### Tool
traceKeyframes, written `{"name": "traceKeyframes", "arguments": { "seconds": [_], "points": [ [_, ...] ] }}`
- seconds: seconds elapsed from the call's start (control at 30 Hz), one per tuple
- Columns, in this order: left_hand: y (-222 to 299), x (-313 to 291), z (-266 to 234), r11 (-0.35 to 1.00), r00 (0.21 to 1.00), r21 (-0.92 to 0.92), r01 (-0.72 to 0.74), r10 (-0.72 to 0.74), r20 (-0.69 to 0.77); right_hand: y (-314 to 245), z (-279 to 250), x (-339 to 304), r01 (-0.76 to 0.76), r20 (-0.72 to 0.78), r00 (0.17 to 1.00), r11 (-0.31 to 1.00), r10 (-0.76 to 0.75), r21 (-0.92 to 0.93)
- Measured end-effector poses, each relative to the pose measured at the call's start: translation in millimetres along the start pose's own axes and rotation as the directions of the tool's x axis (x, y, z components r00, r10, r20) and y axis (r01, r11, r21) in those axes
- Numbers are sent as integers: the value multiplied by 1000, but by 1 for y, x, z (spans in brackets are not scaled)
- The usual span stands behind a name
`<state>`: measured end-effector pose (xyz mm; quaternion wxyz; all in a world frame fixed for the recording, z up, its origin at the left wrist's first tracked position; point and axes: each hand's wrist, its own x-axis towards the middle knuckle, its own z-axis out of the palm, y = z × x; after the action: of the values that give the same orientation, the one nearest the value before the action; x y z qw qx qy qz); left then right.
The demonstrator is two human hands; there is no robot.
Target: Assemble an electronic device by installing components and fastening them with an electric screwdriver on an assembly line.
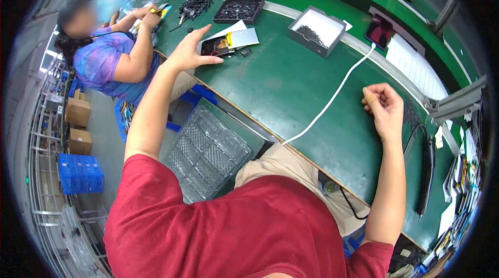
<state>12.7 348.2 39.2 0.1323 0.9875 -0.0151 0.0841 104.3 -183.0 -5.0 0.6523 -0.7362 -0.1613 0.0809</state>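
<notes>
Toward the left of the tabletop (280, 85), in from its near edge: an opened device (212, 45) lies with its dark innards bare, a flat silver pack (243, 38) with a yellow border at its right, a white sheet (235, 26) just behind.
Left hand (188, 53): thumb and fingers spread wide at the device's left side, nothing seen between them; whether the thumb touches the casing, one view does not settle.
Right hand (385, 109): over the tabletop's right part, near the far edge, well apart from the device; fingers curled, thumb drawn to the index finger. Whether it pinches something small, I cannot tell.
Casing: probably light and stiff, its innards fragile; best held by the outer long edges, fingers off the exposed middle.
Silver pack: looks like a battery, so likely smooth, a little slippery and harmed by bending; hold it flat by its sides, without pulling where it meets the casing.
Small dark pieces (246, 52): near the pack, likely light enough to skid at a brush.
Hard to make out: how pack and casing join, the device's underside, and what the small dark pieces are.
</notes>
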Motion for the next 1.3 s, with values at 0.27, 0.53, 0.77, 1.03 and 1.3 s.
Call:
{"name": "traceKeyframes", "arguments": {
  "seconds": [0.27, 0.53, 0.77, 1.03, 1.3],
  "points": [
    [5, 9, -15, 995, 977, 13, 99, -100, 190, -5, -1, 0, 7, 17, 1000, 1000, -7, -22],
    [-10, 40, -13, 893, 855, -110, 437, -374, 360, -4, -1, -1, 2, 18, 1000, 1000, -2, -19],
    [6, 37, -12, 715, 715, -264, 647, -449, 536, -2, -3, -1, 4, 30, 1000, 1000, -4, -13],
    [24, 20, -1, 320, 747, -683, 657, -394, 535, 5, -4, 1, 1, 12, 1000, 998, -1, -65],
    [0, -6, 23, 107, 804, -865, 490, -439, 402, 1, 1, 6, 97, 24, 995, 979, -94, -180]
  ]
}}
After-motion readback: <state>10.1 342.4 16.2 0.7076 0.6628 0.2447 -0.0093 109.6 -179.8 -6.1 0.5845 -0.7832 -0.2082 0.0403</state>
